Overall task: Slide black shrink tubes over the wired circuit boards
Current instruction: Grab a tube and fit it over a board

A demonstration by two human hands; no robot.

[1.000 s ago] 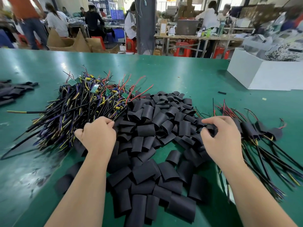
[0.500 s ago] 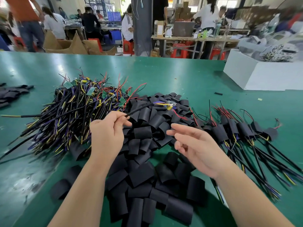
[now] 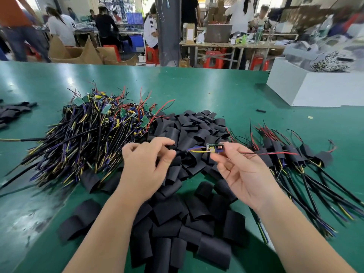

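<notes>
Half a second ago the right hand was open and reaching, and the board hung out over the tube heap. Now the right hand (image 3: 244, 174) pinches the circuit board (image 3: 213, 148) between thumb and forefinger, its other fingers (image 3: 226, 170) loosely spread below. The left hand (image 3: 145, 170) pinches the board's black cable (image 3: 178, 152). Blue and yellow wires (image 3: 197, 150) span the gap between the two sets of fingers, and red and black leads (image 3: 275, 153) trail off beyond the right fingers.

Under both hands lies the heap of black shrink tubes (image 3: 167, 211). Outward of the left fingers is a tangle of unsleeved wired boards (image 3: 84, 138), and outward of the right fingers are sleeved boards (image 3: 285, 152). All rest on a green bench (image 3: 197, 89). Far beyond the fingertips stand a white box (image 3: 307, 89), red stools (image 3: 211, 59) and people (image 3: 150, 32) at worktables.
</notes>
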